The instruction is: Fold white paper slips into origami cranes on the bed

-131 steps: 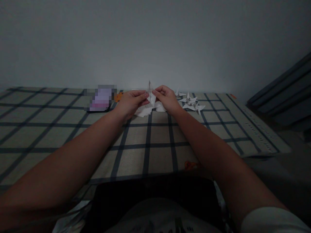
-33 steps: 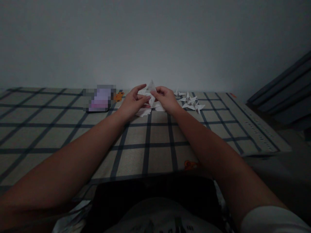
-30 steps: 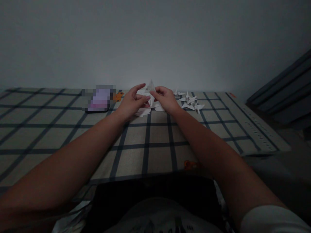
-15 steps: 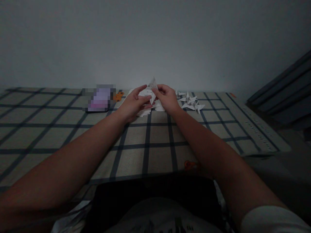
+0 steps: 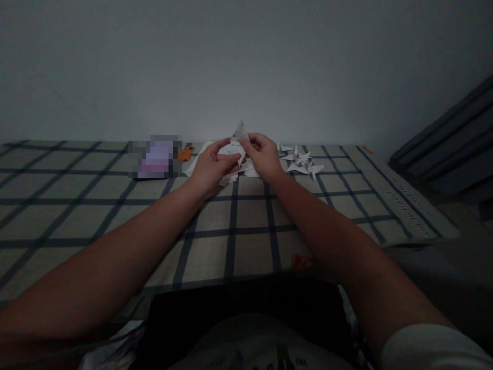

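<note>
A partly folded piece of white paper [image 5: 241, 132] with a pointed top is held up between my two hands. My right hand [image 5: 264, 153] pinches its right side between thumb and fingers. My left hand [image 5: 213, 163] is closed on its left side, the thumb in front and the fingers partly hidden. Beneath and behind the hands lie loose white paper sheets [image 5: 228, 179], partly covered by them. Just right of my right hand sit several folded paper pieces with pointed tips [image 5: 300, 163].
A blurred purple-pink flat object [image 5: 157, 158] lies on the left of the checked tablecloth [image 5: 250, 208]. Beside it is an orange print [image 5: 186, 154]. A plain wall [image 5: 246, 61] rises directly behind the table, and dark slanted panels [image 5: 454, 139] stand at the right.
My left hand's fingers have come in closer on the folded paper, where they were spread apart before. My right hand keeps its pinch, and the view has shifted slightly.
</note>
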Motion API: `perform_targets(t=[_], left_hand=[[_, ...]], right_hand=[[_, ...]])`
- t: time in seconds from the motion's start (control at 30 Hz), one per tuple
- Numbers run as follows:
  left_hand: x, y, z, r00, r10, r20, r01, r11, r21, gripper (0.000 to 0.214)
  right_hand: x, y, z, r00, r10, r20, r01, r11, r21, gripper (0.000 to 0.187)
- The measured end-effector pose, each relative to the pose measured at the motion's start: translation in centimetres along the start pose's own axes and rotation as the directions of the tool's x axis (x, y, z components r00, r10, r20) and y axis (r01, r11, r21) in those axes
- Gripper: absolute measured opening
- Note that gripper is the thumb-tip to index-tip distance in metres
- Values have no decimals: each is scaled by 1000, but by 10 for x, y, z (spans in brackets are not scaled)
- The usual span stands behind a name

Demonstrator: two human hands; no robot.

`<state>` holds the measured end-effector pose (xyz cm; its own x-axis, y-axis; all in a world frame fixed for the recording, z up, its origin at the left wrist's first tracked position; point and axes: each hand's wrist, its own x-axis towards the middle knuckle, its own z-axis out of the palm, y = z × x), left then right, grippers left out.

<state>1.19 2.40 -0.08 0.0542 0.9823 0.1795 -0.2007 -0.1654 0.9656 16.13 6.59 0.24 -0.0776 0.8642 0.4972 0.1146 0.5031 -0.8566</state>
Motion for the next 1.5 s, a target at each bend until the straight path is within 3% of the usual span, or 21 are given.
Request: perform_targets(t=[0.2,0.43,0.7,0.9,1.13,1.3,1.4,1.5], left_hand=[[-1,-4,1,973,-156,169,170,983,-69,22],[-2,-1,2,974,-195,113,199,980,-24,11],[-5,1,3,970,-156,186,177,979,-102,11],[-2,2,0,978,-150,142,163,983,-82,31],[11,-1,-12,999,39,-10,-38,997,74,35],[19,-5,-18,989,114,-97,-100,986,135,34],[20,-5,-20,979,166,-121,-142,972,185,33],[18,-3,-19,978,166,-130,-138,970,202,35]], right_hand=[[2,2,-2,999,3,-39,-4,999,-41,27],[0,-1,0,999,2,-35,-3,999,-38,27],[0,-5,-2,998,30,-49,-31,999,-16,28],[5,1,-7,999,49,-9,-49,999,-1,32],[6,11,-7,971,47,235,-59,997,44,26],[3,9,-5,975,95,200,-120,986,118,30],[4,4,-6,963,149,225,-170,983,74,17],[3,-1,-8,958,152,242,-164,986,30,21]])
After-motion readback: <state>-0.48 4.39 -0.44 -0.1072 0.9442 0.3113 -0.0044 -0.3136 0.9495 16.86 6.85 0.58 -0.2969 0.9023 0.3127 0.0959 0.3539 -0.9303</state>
